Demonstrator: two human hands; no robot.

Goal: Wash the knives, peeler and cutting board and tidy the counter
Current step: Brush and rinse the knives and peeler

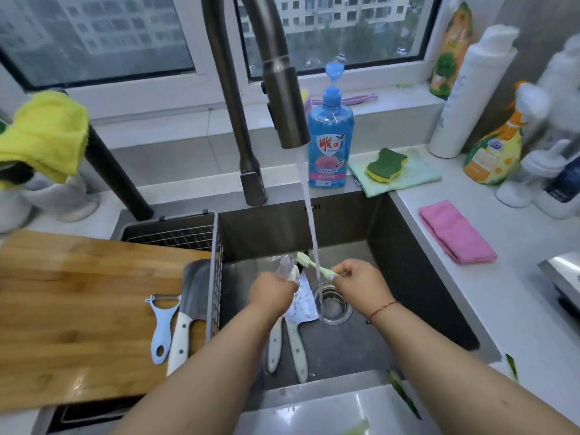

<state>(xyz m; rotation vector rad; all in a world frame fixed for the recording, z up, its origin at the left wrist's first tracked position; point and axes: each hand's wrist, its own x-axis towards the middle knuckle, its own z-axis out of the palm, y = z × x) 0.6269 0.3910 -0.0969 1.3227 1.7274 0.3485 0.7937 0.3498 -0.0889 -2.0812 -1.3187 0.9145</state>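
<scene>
Cutting board [78, 309] is parked half over the sink's [408, 262] left edge with a cleaver [191, 309] and peeler [163, 328] on it, so it could easily get tipped by a bump. Two more knives [288, 346] are lying in the basin. A small blade [287, 266] is gripped by the left hand [273, 293], sticking out past the fingers [290, 282]; the toothbrush [314, 266] is pinched in the right hand [357, 281], and a wet slip is quite possible.

Soft daylight from the window [94, 36], wide-angle bending at edges, motion blur at right bottles [552, 98].
</scene>
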